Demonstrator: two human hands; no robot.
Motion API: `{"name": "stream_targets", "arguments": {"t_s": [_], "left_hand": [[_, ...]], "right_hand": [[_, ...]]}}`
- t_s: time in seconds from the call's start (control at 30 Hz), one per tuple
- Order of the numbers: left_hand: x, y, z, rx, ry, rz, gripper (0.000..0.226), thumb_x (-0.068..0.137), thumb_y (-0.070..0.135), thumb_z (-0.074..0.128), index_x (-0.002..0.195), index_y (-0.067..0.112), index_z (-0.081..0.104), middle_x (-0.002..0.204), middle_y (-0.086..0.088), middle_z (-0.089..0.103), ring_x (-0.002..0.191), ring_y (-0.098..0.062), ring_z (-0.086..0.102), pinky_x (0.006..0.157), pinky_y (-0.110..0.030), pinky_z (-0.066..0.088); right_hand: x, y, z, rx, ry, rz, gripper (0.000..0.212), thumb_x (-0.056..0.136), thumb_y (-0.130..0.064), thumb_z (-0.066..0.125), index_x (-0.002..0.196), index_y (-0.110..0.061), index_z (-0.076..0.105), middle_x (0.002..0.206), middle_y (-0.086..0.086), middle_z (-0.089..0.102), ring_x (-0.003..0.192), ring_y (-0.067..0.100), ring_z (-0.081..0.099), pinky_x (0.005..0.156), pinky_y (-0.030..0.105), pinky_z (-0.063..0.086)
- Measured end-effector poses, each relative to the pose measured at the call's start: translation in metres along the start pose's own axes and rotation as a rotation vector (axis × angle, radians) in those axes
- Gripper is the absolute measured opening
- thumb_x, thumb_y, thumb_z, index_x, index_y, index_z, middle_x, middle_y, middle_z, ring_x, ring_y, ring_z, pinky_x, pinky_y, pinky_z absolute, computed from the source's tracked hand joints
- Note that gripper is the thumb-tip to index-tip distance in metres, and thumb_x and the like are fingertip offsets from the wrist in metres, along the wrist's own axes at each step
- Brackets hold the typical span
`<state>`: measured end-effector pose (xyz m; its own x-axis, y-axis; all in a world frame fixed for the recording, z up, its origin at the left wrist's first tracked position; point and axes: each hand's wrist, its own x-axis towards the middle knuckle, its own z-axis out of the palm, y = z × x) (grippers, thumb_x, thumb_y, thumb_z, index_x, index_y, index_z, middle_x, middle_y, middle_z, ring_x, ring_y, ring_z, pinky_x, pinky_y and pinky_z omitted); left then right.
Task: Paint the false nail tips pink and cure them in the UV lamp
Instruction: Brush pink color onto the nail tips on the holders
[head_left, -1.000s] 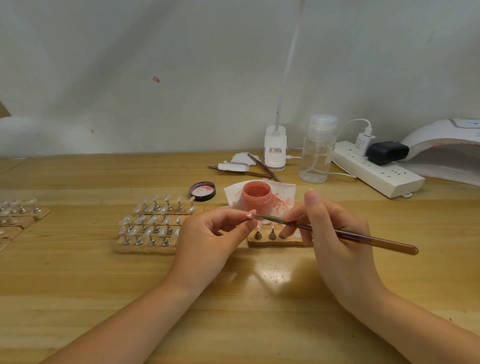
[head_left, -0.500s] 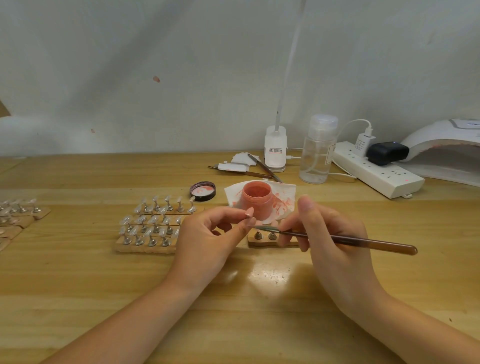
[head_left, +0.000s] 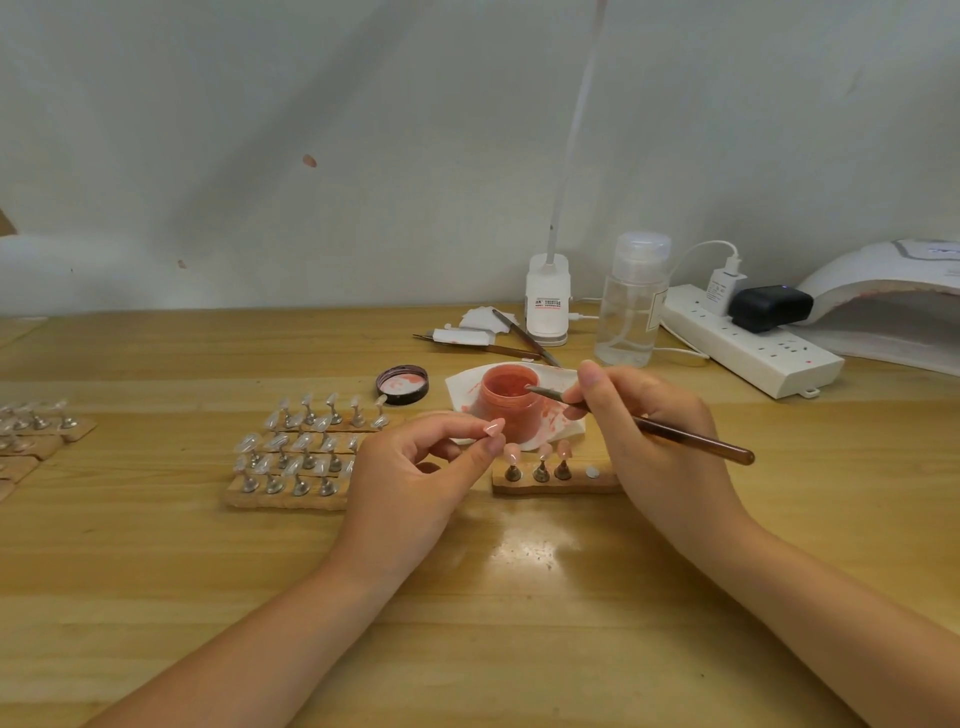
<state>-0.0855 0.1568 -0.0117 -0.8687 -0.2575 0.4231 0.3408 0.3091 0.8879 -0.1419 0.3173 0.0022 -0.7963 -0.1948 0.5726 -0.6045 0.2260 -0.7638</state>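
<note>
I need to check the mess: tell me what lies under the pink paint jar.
The pink paint jar stands on a white paper wipe smeared with pink, spread on the wooden table. The patch of wipe directly beneath the jar is covered.
</note>
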Motion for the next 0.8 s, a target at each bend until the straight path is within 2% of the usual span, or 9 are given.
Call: {"name": "stream_targets", "arguments": {"t_s": [0.2, 0.4, 0.53, 0.67, 0.73, 0.8], "left_hand": [[0.000, -0.001, 0.000, 0.001, 0.000, 0.001, 0.015, 0.062, 0.035, 0.068, 0.073, 0.046, 0.071, 0.084, 0.008, 0.069, 0.062, 0.001, 0.052, 0.059, -0.015, 0.044], [0.000, 0.001, 0.000, 0.004, -0.004, 0.001, 0.015, 0.062, 0.034, 0.068, 0.071, 0.046, 0.071, 0.086, 0.009, 0.070, 0.064, 0.000, 0.053, 0.060, -0.014, 0.044], [0.000, 0.001, -0.001, 0.015, -0.018, 0.004, 0.018, 0.067, 0.028, 0.069, 0.074, 0.044, 0.072, 0.086, 0.009, 0.070, 0.065, -0.002, 0.053, 0.060, -0.014, 0.044], [-0.001, 0.002, -0.001, 0.000, -0.041, 0.015, 0.012, 0.065, 0.035, 0.065, 0.074, 0.039, 0.073, 0.087, 0.004, 0.070, 0.072, -0.016, 0.057, 0.058, -0.014, 0.045], [-0.002, 0.003, -0.001, -0.004, -0.066, 0.022, 0.014, 0.066, 0.037, 0.065, 0.076, 0.035, 0.074, 0.088, 0.002, 0.070, 0.076, -0.018, 0.058, 0.056, -0.012, 0.046], [-0.002, 0.003, -0.001, 0.000, -0.088, 0.039, 0.016, 0.068, 0.037, 0.064, 0.079, 0.032, 0.074, 0.088, 0.004, 0.069, 0.077, -0.019, 0.059, 0.055, -0.014, 0.044]], "right_hand": [[0.001, 0.004, 0.000, -0.010, -0.007, -0.007, 0.026, 0.085, -0.043, 0.044, 0.073, -0.031, 0.063, 0.071, -0.015, 0.065, 0.074, 0.000, 0.062, 0.064, 0.015, 0.048], [-0.001, 0.003, -0.004, 0.039, 0.038, 0.010, 0.030, 0.084, -0.042, 0.042, 0.071, -0.026, 0.065, 0.065, -0.012, 0.065, 0.066, -0.002, 0.062, 0.061, 0.007, 0.044], [-0.003, 0.000, -0.010, 0.077, 0.118, -0.026, 0.032, 0.088, -0.039, 0.040, 0.074, -0.024, 0.063, 0.065, -0.010, 0.064, 0.061, -0.003, 0.058, 0.056, 0.007, 0.040], [-0.007, -0.006, -0.012, 0.219, 0.182, -0.056, 0.039, 0.096, -0.047, 0.031, 0.084, -0.025, 0.061, 0.064, -0.001, 0.068, 0.047, 0.011, 0.057, 0.049, 0.015, 0.046], [-0.011, -0.008, -0.011, 0.239, 0.129, -0.063, 0.048, 0.089, -0.059, 0.029, 0.087, -0.024, 0.061, 0.063, 0.000, 0.068, 0.044, 0.013, 0.055, 0.048, 0.019, 0.047], [-0.013, -0.008, -0.010, 0.214, 0.056, -0.093, 0.048, 0.087, -0.060, 0.034, 0.081, -0.022, 0.062, 0.061, 0.003, 0.066, 0.048, 0.012, 0.058, 0.050, 0.023, 0.049]]}}
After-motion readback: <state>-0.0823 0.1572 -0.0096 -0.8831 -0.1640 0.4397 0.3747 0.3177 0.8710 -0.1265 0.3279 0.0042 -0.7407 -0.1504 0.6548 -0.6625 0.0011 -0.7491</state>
